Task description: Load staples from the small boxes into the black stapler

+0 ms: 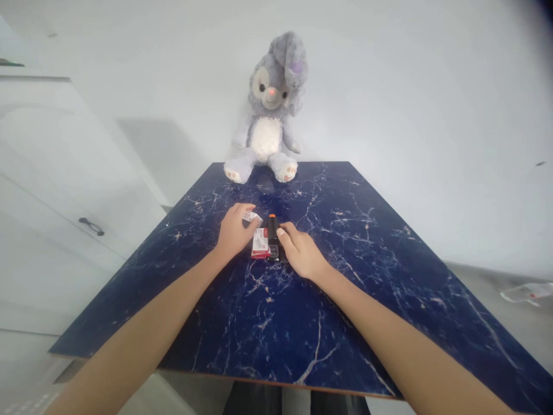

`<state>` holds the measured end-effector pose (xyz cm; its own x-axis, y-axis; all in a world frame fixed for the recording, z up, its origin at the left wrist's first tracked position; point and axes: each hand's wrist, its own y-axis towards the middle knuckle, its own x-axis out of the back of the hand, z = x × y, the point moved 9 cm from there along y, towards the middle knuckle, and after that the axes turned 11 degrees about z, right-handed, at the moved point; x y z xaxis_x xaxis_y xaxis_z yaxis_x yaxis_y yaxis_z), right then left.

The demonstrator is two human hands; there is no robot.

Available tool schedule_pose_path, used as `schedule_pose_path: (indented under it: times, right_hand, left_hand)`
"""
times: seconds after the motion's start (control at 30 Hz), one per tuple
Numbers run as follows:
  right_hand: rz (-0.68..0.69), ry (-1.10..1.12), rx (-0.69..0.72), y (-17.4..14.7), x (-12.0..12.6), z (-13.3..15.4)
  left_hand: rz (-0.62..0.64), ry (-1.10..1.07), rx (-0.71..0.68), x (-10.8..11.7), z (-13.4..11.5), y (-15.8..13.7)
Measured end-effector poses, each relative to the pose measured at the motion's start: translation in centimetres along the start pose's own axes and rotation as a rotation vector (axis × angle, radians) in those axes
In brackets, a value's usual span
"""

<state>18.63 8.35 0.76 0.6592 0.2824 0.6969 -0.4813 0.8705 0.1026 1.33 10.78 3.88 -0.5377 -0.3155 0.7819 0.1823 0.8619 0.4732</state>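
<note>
Blue tabletop (250,323), left hand (234,231) gripping white box (252,217)

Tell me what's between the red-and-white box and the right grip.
A black item with an orange end lies between the red-and-white box and the right grip, in the head view.

The rectangular box (261,241) is red and white, the slim object (272,229) black with an orange tip, the white-bellied plush rabbit (265,137) grey, the desk (259,328) dark blue, veined white.
</note>
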Motion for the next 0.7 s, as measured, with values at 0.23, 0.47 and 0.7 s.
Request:
schedule_pose_path:
  times: [0.23, 0.47, 0.7]
  right_hand:
    - [0.005, 0.009, 0.004, -0.07, -0.04, -0.02]
    - [0.005, 0.017, 0.004, -0.08, -0.13, -0.17]
    - [0.005, 0.022, -0.004, 0.03, -0.02, -0.14]
  left_hand:
    - [0.008, -0.008, -0.014, -0.25, -0.02, 0.15]
    - [-0.001, -0.001, -0.019, -0.3, -0.06, 0.14]
    - [0.037, -0.003, 0.032, -0.59, 0.37, 0.36]
